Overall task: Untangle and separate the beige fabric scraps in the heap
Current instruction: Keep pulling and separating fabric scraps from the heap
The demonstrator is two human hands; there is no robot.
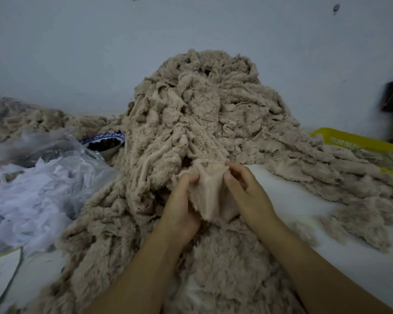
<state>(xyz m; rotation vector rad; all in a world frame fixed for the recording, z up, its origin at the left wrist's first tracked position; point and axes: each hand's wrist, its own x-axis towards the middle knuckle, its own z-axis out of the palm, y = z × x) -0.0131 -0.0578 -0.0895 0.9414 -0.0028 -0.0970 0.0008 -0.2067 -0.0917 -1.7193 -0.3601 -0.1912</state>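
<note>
A tall heap of fluffy beige fabric scraps (195, 114) rises in the middle of the white table and spills toward me. At its foot I hold one beige scrap (210, 193) with its smooth backing facing up. My left hand (182, 205) grips the scrap's left edge, fingers curled over it. My right hand (247, 191) pinches the right edge between thumb and fingers. The scrap is stretched between both hands, and its top still touches the heap.
Flatter beige scraps (340, 177) lie spread at the right, over a yellow plastic basket (359, 141). A clear bag with white fabric (32, 196) sits at the left. Behind it stands a blue-rimmed bowl of dark bits (104, 143). A pale wall backs the table.
</note>
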